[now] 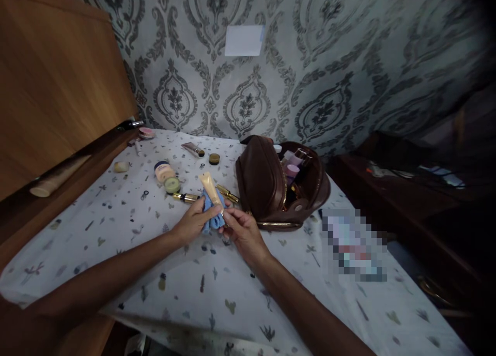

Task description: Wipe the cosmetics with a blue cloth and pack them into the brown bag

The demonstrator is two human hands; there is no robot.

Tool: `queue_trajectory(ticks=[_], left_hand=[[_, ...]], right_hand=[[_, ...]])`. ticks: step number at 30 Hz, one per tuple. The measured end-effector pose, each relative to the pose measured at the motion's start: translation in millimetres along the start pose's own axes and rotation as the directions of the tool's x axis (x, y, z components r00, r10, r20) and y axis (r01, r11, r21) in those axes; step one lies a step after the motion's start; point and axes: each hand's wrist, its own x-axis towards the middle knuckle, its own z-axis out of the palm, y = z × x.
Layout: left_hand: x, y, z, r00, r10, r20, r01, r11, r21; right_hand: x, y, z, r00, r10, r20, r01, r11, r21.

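My left hand (192, 222) is closed around a blue cloth (212, 223) and a yellowish cosmetic tube (210, 186), its thumb lying across the tube. The tube's flat end points up and away from me. At its lower end the fingers of my right hand (243, 231) are pinched together; they partly hide that end and the cloth. Just beyond my hands lie two gold-and-black cosmetic tubes, one to the left (186, 197) and one to the right (228, 193).
An open brown cosmetic bag (259, 172) with bottles inside stands right of my hands. Left are a peach jar (163, 171) and a green-lidded pot (172, 185). Farther back lie another tube (192, 149) and a small round pot (214, 159). A blurred-out object (354, 247) lies right.
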Motion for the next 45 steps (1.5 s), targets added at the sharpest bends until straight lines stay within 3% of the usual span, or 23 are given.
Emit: queue_trajectory(ticks=[2,5,10,15,21,27,32,36,42,45], left_hand=[[1.5,1.8,-1.4,1.0,0.006,-0.015,-0.006,1.0,-0.016],[4.0,5.5,-4.2,0.991,0.038,-0.128,-0.043,0.998,-0.035],[11.7,20.5,-11.7,0.934,0.137,-0.331,-0.168,0.984,-0.066],[19.1,38.8,-24.4,0.896,0.17,-0.41,-0.219,0.973,-0.074],[22.1,35.8,-34.4,0.895,0.178,-0.409,-0.193,0.981,0.006],[25.1,19.6,-42.4,0.852,0.235,-0.468,-0.179,0.971,0.16],[22.2,10.5,-42.0,0.897,0.261,-0.357,-0.1,0.906,0.412],[15.6,9.2,-34.4,0.949,0.203,-0.242,-0.023,0.809,0.587],[4.3,-1.9,-19.9,0.996,0.019,-0.085,0.031,0.836,0.548],[0.8,-3.2,-15.9,0.999,0.038,-0.009,-0.026,0.818,0.574]], right_hand=[[-0.1,-0.9,0.6,1.0,0.01,0.017,-0.01,1.0,-0.006],[-1.2,-2.2,1.8,0.999,0.035,0.02,-0.035,0.999,-0.022],[-2.5,-0.4,0.7,0.999,0.043,0.013,-0.041,0.992,-0.116],[-0.4,3.6,-2.2,1.0,0.016,-0.013,-0.018,0.979,-0.204],[-1.9,-5.2,0.8,0.989,-0.064,-0.13,0.061,0.998,-0.033],[-6.9,-17.4,7.6,0.991,-0.095,-0.099,0.106,0.989,0.107],[-4.6,-16.3,5.8,0.981,-0.129,-0.144,0.141,0.987,0.075],[0.6,-14.4,-1.1,0.963,-0.197,-0.185,0.199,0.98,-0.007],[3.2,-12.3,-5.8,0.978,-0.158,-0.14,0.146,0.985,-0.092],[1.5,-12.3,-4.6,0.986,-0.129,-0.106,0.118,0.988,-0.101]])
